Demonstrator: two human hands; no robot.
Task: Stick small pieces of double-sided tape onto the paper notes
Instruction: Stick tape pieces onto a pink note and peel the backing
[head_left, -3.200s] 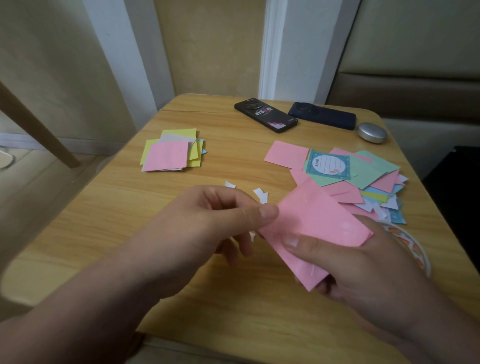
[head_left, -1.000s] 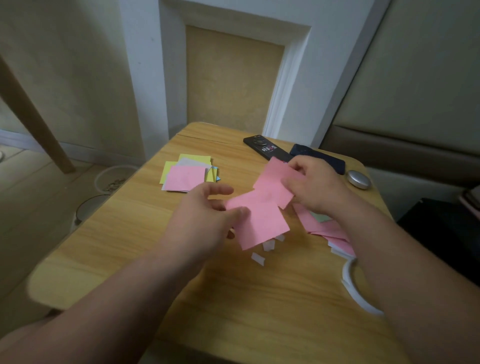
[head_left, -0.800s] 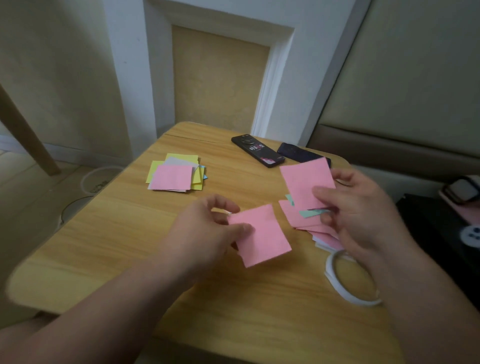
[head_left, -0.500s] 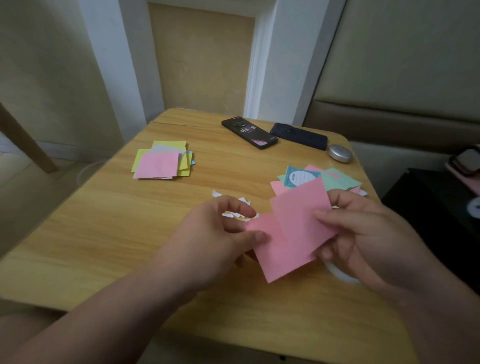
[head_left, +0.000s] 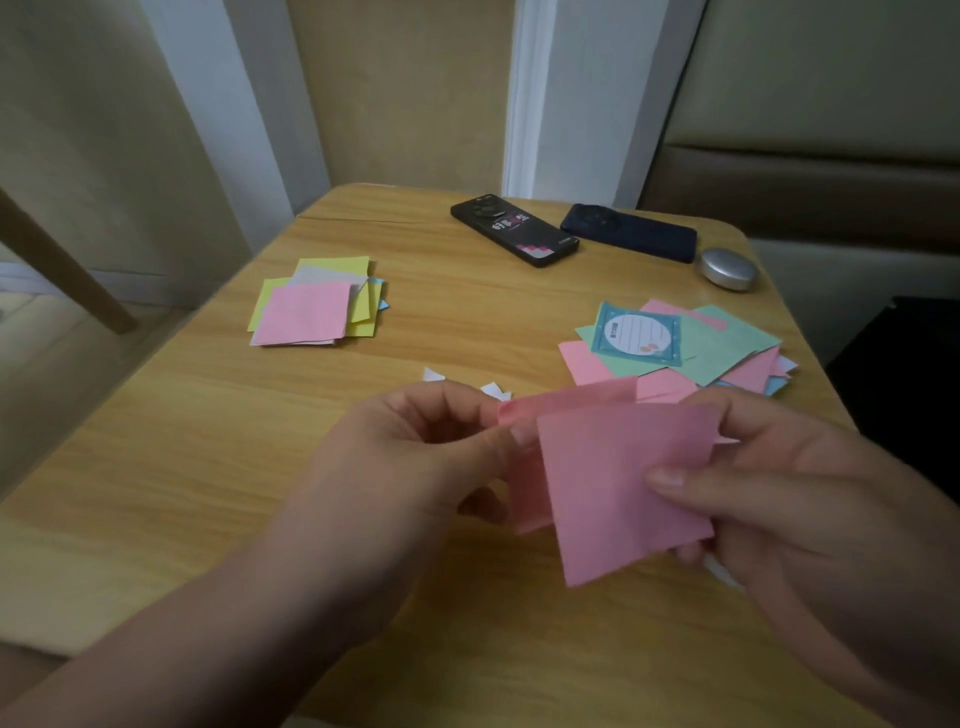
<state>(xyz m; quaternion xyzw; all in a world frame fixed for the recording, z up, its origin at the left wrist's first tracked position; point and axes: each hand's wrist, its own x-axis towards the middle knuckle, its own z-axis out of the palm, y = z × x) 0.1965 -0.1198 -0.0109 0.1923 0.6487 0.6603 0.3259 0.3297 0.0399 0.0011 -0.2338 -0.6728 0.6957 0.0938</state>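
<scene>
Progress: partway, by my reading. Small stack of notes (head_left: 306, 312) sits roughly squared at the far left of the table (head_left: 208, 441), likely finished; a larger loose heap (head_left: 727, 338) at far right likely awaits tape. White scraps (head_left: 434, 374) lie between them, possibly peeled backing. No tape piece shows on either held note. Left hand (head_left: 415, 457) pinches the rear pink note (head_left: 566, 402) at its upper left corner. Right hand (head_left: 789, 499) grips the front pink note (head_left: 623, 483), thumb flat on its face, fingers behind. Both notes overlap, raised above the table

I see pink notes (head_left: 623, 488), a yellow-and-pink stack (head_left: 317, 304), mint pile (head_left: 727, 343), black phones (head_left: 514, 228), woodgrain table (head_left: 208, 467).
</scene>
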